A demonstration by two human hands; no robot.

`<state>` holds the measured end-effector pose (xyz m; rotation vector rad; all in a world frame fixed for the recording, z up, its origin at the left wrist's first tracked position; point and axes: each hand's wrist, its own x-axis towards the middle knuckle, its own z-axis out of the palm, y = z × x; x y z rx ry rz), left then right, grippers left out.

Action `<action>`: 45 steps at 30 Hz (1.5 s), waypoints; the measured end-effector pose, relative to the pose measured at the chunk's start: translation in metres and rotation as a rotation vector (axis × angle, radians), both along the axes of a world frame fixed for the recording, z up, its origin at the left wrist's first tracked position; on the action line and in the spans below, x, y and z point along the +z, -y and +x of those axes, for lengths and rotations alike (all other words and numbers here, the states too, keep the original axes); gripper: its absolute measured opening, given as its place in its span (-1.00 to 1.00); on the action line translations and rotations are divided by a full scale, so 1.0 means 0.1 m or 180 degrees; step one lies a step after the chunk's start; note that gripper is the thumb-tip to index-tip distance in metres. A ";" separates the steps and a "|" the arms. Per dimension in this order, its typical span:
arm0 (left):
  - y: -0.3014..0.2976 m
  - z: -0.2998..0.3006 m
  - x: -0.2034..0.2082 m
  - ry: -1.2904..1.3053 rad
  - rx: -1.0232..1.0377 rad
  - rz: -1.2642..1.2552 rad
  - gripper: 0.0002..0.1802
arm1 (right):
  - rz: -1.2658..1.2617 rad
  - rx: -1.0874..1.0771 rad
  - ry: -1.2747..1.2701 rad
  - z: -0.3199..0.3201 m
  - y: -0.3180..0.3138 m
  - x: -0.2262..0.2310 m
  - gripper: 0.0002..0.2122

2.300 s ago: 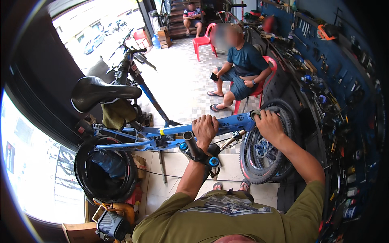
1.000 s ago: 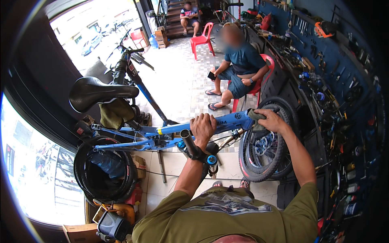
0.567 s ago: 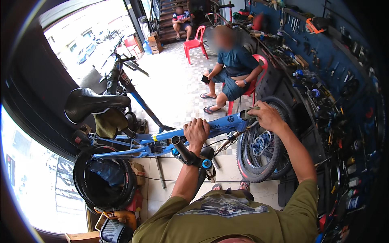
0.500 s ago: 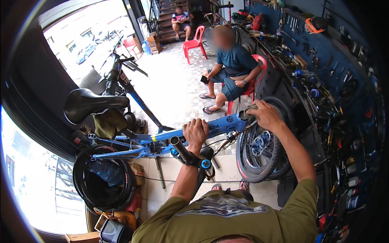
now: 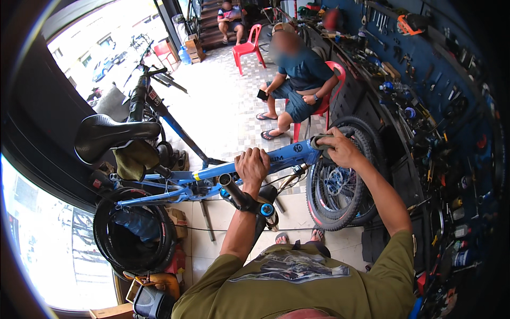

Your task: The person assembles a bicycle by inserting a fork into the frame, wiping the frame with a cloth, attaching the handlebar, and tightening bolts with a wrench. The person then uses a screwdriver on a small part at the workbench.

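Observation:
A blue bicycle frame point(image 5: 289, 154) spans the middle of the view, its front end to the right. My left hand point(image 5: 252, 166) is wrapped over its top tube. At the head tube, my right hand point(image 5: 341, 149) presses a grey-green rag point(image 5: 321, 142) that covers the end of the tube. A black saddle point(image 5: 109, 135) sits up on the left, with an olive cloth point(image 5: 137, 159) hanging below it. Near my left forearm stands a bicycle fork's steerer with a stem-like clamp point(image 5: 241, 196) and a blue cap point(image 5: 266, 209).
Two bicycle wheels point(image 5: 332, 212) lean beneath my right hand. Tires point(image 5: 106, 234) lie at lower left by a cardboard box point(image 5: 177, 220). A seated person point(image 5: 305, 74) with a phone is ahead, near a red chair point(image 5: 248, 49). Tools crowd the workbench and wall rack point(image 5: 414, 80) along the right.
My right hand has brought the rag over the head tube's end, which showed before. My left hand keeps its hold on the top tube. The whole view has shifted slightly.

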<state>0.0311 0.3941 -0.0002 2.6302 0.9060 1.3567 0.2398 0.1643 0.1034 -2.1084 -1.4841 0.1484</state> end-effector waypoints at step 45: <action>-0.03 0.02 -0.03 -0.0108 0.0091 0.0067 -0.71 | 0.0091 -0.0598 0.0676 -0.25 -0.16 0.04 -0.68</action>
